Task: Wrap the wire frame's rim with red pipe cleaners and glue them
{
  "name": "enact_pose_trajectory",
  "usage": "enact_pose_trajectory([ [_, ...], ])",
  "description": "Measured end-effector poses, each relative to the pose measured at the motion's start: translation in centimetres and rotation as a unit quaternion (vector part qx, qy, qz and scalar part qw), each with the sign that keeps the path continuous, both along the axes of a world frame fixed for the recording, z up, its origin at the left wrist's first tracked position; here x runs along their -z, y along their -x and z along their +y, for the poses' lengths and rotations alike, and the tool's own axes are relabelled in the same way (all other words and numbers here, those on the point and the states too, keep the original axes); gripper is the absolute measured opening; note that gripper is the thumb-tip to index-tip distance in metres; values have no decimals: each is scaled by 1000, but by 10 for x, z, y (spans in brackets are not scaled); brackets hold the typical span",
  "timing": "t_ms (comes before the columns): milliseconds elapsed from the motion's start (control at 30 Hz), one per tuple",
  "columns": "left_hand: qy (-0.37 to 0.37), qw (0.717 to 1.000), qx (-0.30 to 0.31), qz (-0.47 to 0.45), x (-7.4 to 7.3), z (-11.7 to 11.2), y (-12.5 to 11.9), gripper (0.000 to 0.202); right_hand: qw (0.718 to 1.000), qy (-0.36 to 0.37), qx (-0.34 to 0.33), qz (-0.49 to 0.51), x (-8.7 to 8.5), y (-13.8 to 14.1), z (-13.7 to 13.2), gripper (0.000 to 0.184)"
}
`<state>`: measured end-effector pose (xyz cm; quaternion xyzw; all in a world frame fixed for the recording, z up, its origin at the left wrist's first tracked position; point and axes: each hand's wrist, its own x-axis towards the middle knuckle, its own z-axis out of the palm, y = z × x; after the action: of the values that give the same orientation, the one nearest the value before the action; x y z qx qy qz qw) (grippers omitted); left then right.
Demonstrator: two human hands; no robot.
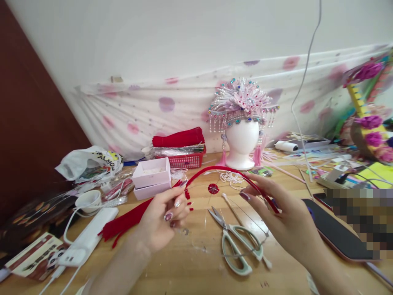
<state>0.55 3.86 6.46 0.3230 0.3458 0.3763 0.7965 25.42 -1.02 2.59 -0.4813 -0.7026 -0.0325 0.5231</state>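
Note:
A red chenille stem (pixel 221 168) arches between my two hands above the table. At its left end, the thumb and fingers of my left hand (pixel 164 211) are pinched together. My right hand (pixel 282 213) holds the other end between thumb and fingers, and the tip shows by the palm. Behind my left hand lies a bundle of red chenille stems (pixel 129 219). Under the arch sits a small red disc (pixel 213 188) with thin wires around it. Scissors (pixel 229 229) with pale green handles lie partly spread between my hands, over a thin stick (pixel 238 213).
A white mannequin head (pixel 242 141) wears a pink beaded headdress (pixel 242 100) at the back. Left of it stand a red basket (pixel 192 159) and white boxes (pixel 152 174). A power strip (pixel 89 231) lies at left, a phone (pixel 337 233) at right. A cord (pixel 307 65) hangs down.

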Motion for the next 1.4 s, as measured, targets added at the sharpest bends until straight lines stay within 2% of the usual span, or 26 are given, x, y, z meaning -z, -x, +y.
enact_pose_trajectory([
  [233,100,992,1,-72,4,-3,-1,56,996,9,-32,82,2,5,2,25],
  [400,119,990,4,-78,7,-3,0,61,993,-1,2,117,5,5,3,21],
  [667,132,990,-17,-38,9,-3,1,66,988,45,-25,143,2,1,6,27],
  [800,123,992,-5,-40,15,-1,2,63,990,74,-55,105,3,3,8,25],
  [900,97,994,-12,-46,18,1,5,53,993,87,-37,74,2,4,11,22],
  [1067,34,997,-59,-36,21,2,14,14,991,112,-28,74,2,3,17,27],
  [1100,16,998,-60,-28,23,3,16,15,990,116,-23,71,3,3,18,27],
  [1233,-126,991,-30,30,37,5,21,57,991,122,-6,62,10,5,21,24],
  [1333,-242,962,-35,123,48,6,21,61,990,124,-8,66,15,6,22,26],
  [1400,-285,940,-54,180,53,7,20,59,990,130,-6,62,17,5,22,26],
])
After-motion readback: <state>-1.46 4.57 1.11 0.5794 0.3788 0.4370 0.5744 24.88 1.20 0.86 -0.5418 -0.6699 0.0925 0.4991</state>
